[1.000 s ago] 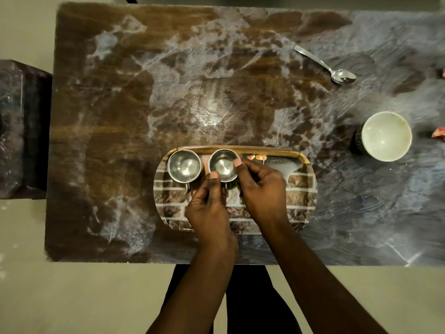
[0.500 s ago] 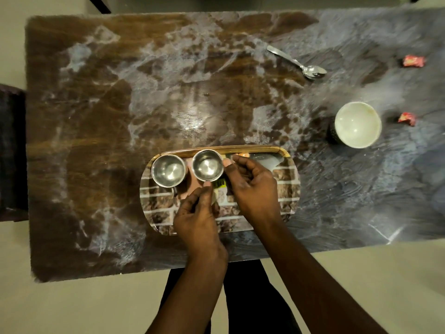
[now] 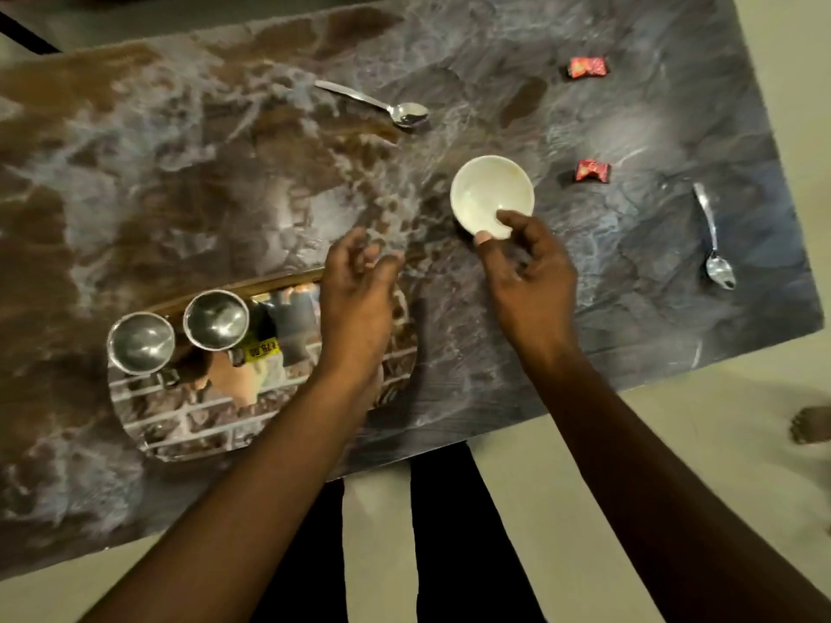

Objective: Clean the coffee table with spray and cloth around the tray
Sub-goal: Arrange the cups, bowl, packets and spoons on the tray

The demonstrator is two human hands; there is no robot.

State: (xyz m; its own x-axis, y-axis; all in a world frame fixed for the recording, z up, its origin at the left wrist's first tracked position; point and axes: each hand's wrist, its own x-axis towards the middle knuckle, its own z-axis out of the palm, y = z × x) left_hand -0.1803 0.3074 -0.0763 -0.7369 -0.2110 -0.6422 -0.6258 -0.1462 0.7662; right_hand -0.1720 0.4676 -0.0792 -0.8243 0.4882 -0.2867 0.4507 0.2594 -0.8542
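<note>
The coffee table (image 3: 189, 182) has a dark marbled top streaked with pale smears. An oval patterned tray (image 3: 180, 420) lies near its front edge with two steel cups (image 3: 141, 344) (image 3: 216, 320) standing on its left part. My left hand (image 3: 355, 303) hovers over the tray's right end, fingers loosely apart, holding nothing. My right hand (image 3: 526, 267) pinches the near rim of a white cup (image 3: 490, 195) to the right of the tray. No spray bottle or cloth is in view.
One spoon (image 3: 377, 103) lies at the back of the table, another spoon (image 3: 712, 238) at the right. Two red wrapped sweets (image 3: 587, 66) (image 3: 592, 170) lie beyond the white cup. Pale floor and my dark trouser legs show below the table's front edge.
Both hands have left the steel cups on the tray and moved right. My right hand has reached the white cup and taken its rim. The view has swung to the right.
</note>
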